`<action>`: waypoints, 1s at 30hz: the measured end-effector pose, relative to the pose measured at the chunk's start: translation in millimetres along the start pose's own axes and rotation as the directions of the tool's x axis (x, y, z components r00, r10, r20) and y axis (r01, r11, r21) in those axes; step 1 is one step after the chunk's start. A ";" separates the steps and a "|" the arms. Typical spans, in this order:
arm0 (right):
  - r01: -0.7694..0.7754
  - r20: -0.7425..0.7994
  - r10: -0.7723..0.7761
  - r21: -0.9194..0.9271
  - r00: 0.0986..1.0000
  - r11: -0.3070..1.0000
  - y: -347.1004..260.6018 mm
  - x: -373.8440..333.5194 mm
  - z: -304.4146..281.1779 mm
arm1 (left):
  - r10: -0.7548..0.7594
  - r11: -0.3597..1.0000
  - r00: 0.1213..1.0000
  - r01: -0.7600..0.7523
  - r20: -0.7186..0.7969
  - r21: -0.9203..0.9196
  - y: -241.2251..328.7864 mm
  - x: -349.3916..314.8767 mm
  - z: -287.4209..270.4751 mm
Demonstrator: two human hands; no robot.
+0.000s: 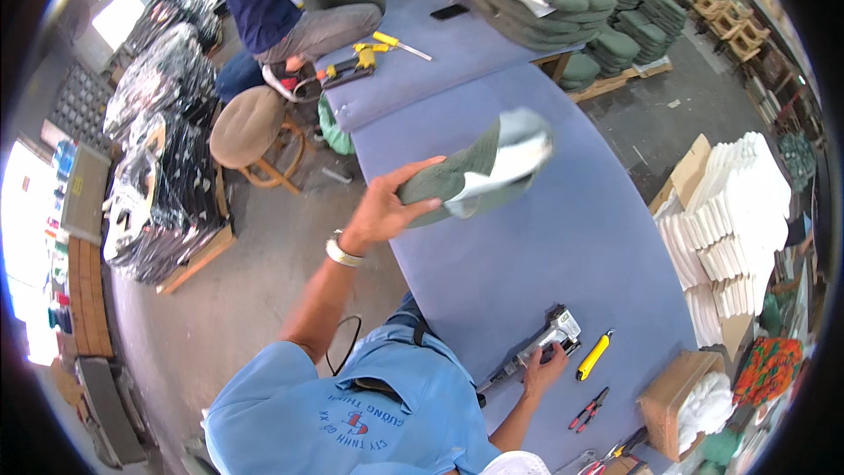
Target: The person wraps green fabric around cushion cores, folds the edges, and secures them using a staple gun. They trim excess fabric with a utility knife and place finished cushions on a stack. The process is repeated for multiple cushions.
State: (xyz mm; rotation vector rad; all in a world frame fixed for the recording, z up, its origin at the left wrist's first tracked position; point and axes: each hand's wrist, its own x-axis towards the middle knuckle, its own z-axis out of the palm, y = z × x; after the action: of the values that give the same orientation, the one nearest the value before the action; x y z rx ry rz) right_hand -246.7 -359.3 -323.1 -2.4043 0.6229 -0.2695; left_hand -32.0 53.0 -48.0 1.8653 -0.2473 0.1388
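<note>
Down the middle of a cluttered workshop, a long blue-covered worktop (545, 251), edges bowed by the fisheye, with a further blue section (413, 4) meeting its far end. On that far section, a black phone (449, 12), a yellow-handled tool (396, 42) and stacks of green pads (545, 0). At its left edge, a co-worker (255, 4) in a dark blue top. Over to the left, a round brown stool (249, 127) on grey floor (325, 237), then bulky stacks in plastic wrap (167, 158). To the right, piles of white sheets (734, 220); lower down, a cardboard box (659, 409) of fluffy white filling (705, 412).

Cut off by the top edge, the co-worker's head. Smeared by blur, the far end of a green cushion (453, 178) with a white patch. Largely covered, the grip of a silver air tool (563, 327).

Reaching forward with the left arm, white band (344, 251) at the wrist; pinching the cushion's near end between thumb and fingers of the left hand (391, 200), above the worktop. Lower right, curled around the tool's grip with the right hand (545, 369), firmness impossible to tell. Just beside, a yellow knife (595, 354) and red-handled pliers (589, 411).
</note>
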 end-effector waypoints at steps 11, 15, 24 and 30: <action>0.596 -0.129 -0.611 0.448 0.781 0.667 -304.1 35.9 -109.0 | 0.110 0.928 0.673 -0.333 0.731 0.166 73.2 48.5 -94.0; 0.752 -0.161 -0.793 0.472 0.587 0.461 -372.4 47.7 -92.1 | 0.114 0.945 0.722 -0.292 0.683 0.150 74.4 53.7 -85.5; 0.617 -0.174 -0.726 0.675 0.665 0.404 -395.9 63.3 -66.9 | 0.285 0.940 0.847 -0.338 0.448 0.042 48.3 48.6 -52.0; 0.554 -0.094 -0.635 0.598 0.767 0.580 -395.1 74.1 -78.0 | 0.344 0.927 0.863 -0.375 0.371 0.013 37.1 56.4 -34.2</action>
State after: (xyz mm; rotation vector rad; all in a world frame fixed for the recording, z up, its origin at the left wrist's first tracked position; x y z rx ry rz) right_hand -63.6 -165.4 -12.4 -1.8876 -0.3535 -0.5007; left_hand 14.8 69.2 9.2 1.9037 -0.8626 0.0578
